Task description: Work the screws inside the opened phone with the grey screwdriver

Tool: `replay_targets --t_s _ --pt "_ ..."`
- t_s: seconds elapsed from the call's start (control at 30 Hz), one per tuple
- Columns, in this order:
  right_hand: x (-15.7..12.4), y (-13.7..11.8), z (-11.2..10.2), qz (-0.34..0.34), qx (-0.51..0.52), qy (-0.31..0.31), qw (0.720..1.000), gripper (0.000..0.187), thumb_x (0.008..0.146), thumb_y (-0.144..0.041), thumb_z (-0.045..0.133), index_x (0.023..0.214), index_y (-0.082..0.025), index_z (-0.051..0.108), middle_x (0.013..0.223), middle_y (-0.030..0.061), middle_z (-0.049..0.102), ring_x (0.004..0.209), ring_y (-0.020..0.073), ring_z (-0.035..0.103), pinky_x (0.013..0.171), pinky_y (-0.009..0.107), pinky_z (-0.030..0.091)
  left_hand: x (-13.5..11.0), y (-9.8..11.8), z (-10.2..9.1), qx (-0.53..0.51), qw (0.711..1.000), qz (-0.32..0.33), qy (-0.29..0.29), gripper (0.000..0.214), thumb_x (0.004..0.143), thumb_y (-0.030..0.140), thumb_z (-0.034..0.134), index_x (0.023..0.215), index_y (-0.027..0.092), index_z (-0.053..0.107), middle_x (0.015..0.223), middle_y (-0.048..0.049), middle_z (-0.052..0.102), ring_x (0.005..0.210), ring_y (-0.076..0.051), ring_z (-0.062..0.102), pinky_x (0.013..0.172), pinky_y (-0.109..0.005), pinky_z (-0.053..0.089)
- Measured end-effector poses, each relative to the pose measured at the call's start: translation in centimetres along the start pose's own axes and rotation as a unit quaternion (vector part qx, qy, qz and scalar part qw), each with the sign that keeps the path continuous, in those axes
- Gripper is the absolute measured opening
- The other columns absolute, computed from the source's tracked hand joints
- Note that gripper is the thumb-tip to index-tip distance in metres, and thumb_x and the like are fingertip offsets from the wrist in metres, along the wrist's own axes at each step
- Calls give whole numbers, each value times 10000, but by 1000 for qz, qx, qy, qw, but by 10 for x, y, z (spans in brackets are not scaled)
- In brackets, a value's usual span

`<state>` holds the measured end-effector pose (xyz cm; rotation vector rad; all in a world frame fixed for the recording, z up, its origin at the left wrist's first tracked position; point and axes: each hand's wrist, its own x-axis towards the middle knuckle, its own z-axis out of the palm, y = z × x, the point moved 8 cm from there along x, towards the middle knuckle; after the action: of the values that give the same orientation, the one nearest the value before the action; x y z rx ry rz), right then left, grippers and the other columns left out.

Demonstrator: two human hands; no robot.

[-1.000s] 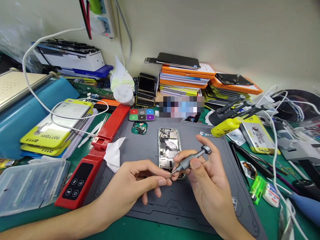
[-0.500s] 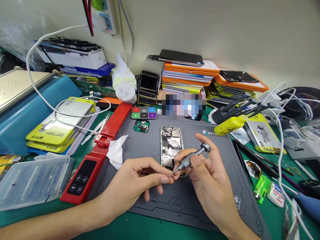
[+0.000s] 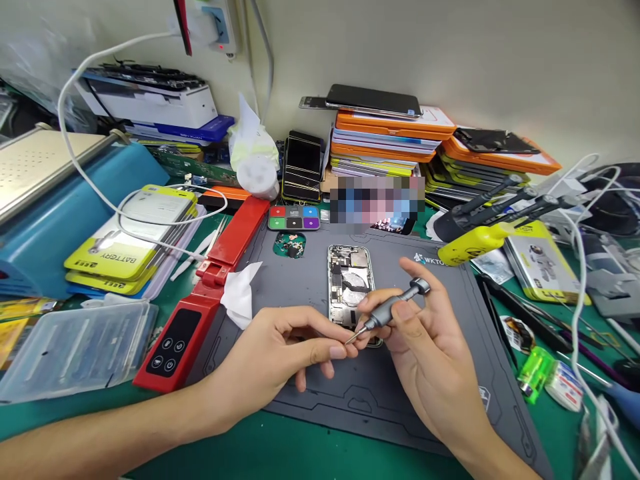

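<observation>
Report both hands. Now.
Left hand: pinched closed at the tip of the screwdriver; anything pinched there cannot be told.
Right hand: closed, holding the screwdriver.

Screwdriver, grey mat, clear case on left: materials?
Screwdriver: probably metal, satin grey; soft highlights along handle and shaft. Grey mat: likely rubber or silicone; matte, little glare. Clear case: looks like plastic; see-through with glossy reflections.

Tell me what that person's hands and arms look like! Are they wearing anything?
The left grip and right grip are bare hands with slim fingers, without gloves or visible rings. The left forearm and right forearm show no sleeve, watch or bracelet.
</observation>
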<state>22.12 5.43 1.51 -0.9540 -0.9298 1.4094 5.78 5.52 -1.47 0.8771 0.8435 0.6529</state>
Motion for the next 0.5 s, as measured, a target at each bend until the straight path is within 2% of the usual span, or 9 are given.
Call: replay_targets --t_s 0.23,0.5 --pt "0 1 1 8 -1 -2 1000 395 1123 -364 628 1484 -362 466 1011 -6 792 739 129 774 728 228 663 -2 2 0 8 1000 3 3 55 946 280 849 957 236 880 980 -50 844 716 -109 710 497 -108 501" --pt "0 -1 -3 -3 -24 8 1000 398 1106 -381 649 1471 -350 495 995 12 778 709 151 745 676 278 666 -1 2 1 20 1000 -6 4 78 950 282 838 962 219 881 999 -69 839 739 -120 707 504 -109 498"
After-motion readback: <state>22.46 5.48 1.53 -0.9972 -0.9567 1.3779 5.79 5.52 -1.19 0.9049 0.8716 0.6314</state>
